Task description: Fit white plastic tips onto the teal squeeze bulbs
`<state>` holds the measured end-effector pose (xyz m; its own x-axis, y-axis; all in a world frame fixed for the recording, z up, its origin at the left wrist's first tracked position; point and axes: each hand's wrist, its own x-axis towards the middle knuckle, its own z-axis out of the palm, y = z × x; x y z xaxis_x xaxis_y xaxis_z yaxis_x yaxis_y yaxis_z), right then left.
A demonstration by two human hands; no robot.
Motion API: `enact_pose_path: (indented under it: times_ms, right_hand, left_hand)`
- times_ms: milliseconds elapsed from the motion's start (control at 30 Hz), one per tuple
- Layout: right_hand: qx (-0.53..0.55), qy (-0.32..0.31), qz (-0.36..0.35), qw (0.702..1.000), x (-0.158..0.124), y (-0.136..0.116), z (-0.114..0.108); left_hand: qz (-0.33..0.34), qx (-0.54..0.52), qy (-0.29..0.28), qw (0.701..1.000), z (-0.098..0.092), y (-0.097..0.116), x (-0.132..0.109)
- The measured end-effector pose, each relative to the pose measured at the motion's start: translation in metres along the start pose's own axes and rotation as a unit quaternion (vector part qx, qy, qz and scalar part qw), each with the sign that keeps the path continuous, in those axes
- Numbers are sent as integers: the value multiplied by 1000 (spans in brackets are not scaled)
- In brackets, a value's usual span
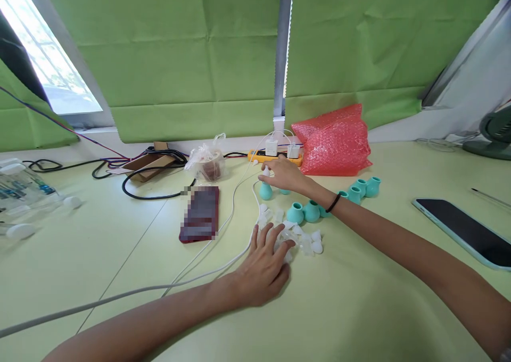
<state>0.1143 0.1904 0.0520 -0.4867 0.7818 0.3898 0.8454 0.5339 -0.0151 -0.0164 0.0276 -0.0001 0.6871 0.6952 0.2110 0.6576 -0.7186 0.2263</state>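
My right hand reaches to the middle of the table, its fingers closed on the white tip of a small teal bottle that stands upright. Lower down, my left hand rests with spread fingers at the edge of a pile of translucent white pieces, touching some of them. Open-topped teal bottles stand right of the pile, and several more stand beyond my right wrist. Part of that group is hidden behind my right forearm.
A dark red phone and white cables lie left of the pile. Behind are an orange power strip, red bubble wrap, a plastic-wrapped cup and a cardboard box. Another phone lies at right.
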Motion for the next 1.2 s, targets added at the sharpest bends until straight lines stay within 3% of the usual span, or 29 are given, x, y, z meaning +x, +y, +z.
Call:
enact_pose_path:
  times_ms: [233,433,567,733,867,1000,1067,1200]
  right_hand:
    - [-56,60,-113,990,-15,-13,8]
    - [-102,47,-172,979,-5,-12,12]
    - [-111,69,-197,972,11,-9,0]
    - [-59,188,-184,963,15,-13,-33]
    - [17,287,-194,938,-12,-30,-68]
    - [86,349,-245,900,-61,-56,-99]
    - [109,342,-280,890,-86,-66,-108]
    - [156,298,-264,904,-120,-68,-107]
  left_hand:
    - [-12,20,-3,1000,-2,3,1]
    - [-6,26,7,1000,0,3,2]
    - [14,22,18,999,1,3,0]
    - [37,23,7,999,3,2,-1]
    - [23,32,-9,999,3,3,0]
    - [17,39,15,999,-1,5,0]
    - [16,46,36,998,-2,6,-2]
    - [47,32,88,994,-3,5,-7]
